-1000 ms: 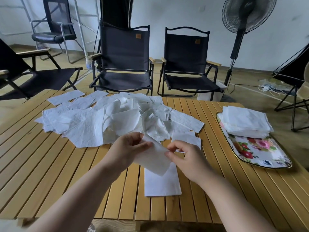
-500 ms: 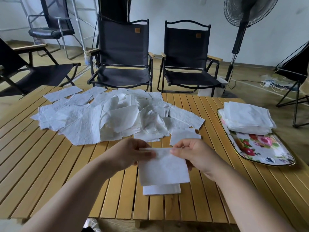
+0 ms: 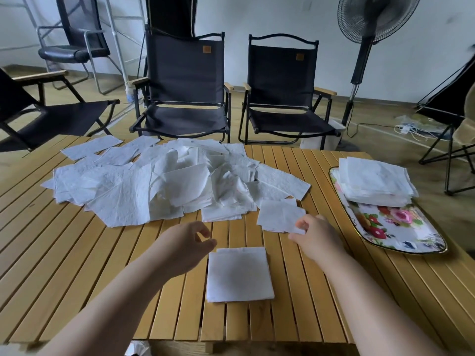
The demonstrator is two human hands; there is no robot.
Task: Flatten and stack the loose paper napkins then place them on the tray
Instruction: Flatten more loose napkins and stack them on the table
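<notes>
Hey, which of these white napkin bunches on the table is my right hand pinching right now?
The small flat white paper napkin beside the big loose pile; the right hand pinches its near corner. Others lie untouched.

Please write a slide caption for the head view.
Right hand pinches a loose napkin; left hand hovers beside the flattened stack.

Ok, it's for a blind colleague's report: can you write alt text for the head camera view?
The person's right hand pinches the corner of a folded white napkin beside a loose napkin pile on a slatted wooden table; the left hand hovers empty by a small flattened stack. A taller napkin stack sits on a floral tray at the right.
</notes>
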